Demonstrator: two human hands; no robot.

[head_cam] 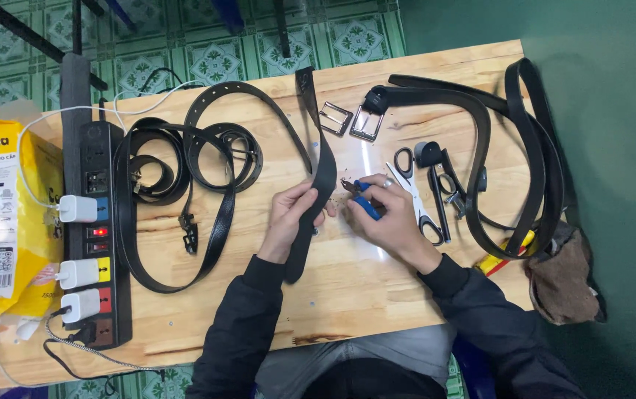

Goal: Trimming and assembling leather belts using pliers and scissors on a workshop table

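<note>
1. The left hand (288,214) is closed around a black belt strap (321,174), thumb on top and fingers curled under it, holding it near the middle of the worktop (377,288).
2. The right hand (384,210) is closed on a small blue-handled tool (364,201), probably pliers or a punch; its tip points left toward the strap's right edge, which lies just beside it.
3. The strap's long axis runs from the far edge of the worktop toward the person, tilting slightly left as it comes near; its near end hangs below the left hand. The strap lies between the two hands, gripped by the left one and just left of the right one's tool.
4. Just right of the right hand lie scissors (415,193) and some dark hand tools (440,188), their handles pointing far.
5. Farther off are two metal buckles (351,120), and a long black belt (532,155) loops around the right end of the worktop.
6. To the left, several more black belts (185,185) lie coiled and overlapping.
7. At the left edge is a black power strip (96,236) with white chargers plugged in, and beyond it a yellow plastic bag (0,214).
8. A brown cloth (562,277) lies at the near right corner.
</note>
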